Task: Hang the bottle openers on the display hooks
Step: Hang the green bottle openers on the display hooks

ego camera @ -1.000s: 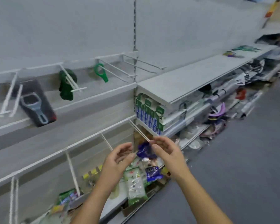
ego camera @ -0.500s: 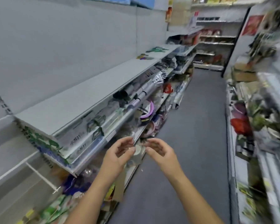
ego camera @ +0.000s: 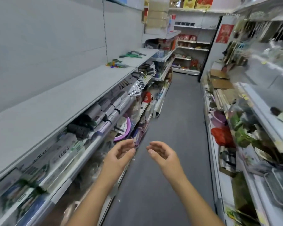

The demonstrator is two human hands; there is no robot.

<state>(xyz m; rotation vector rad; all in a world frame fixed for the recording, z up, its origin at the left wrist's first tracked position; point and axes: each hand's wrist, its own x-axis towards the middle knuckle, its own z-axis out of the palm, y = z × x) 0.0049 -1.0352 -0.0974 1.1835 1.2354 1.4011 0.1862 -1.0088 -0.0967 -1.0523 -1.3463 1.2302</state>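
Note:
Green and dark bottle openers [ego camera: 133, 54] lie in a loose pile far along the grey top shelf [ego camera: 69, 95] on the left. A second small pile of mixed-colour openers [ego camera: 115, 64] lies a little nearer on the same shelf. My left hand [ego camera: 119, 154] and my right hand [ego camera: 162, 152] float side by side over the aisle floor, fingers loosely curled, holding nothing. Both hands are well short of the openers. No display hooks show in this view.
A narrow grey aisle floor [ego camera: 175, 121] runs ahead between stocked shelves. Rolled goods and a purple basin [ego camera: 124, 128] fill the left lower shelves. The right shelving [ego camera: 245, 121] holds boxes, a red bag and green packs. More shelves close the far end.
My view has swung right, from the hook wall to looking down the aisle. The hooks with hung openers have left the view. My hands have drifted slightly apart, still holding nothing.

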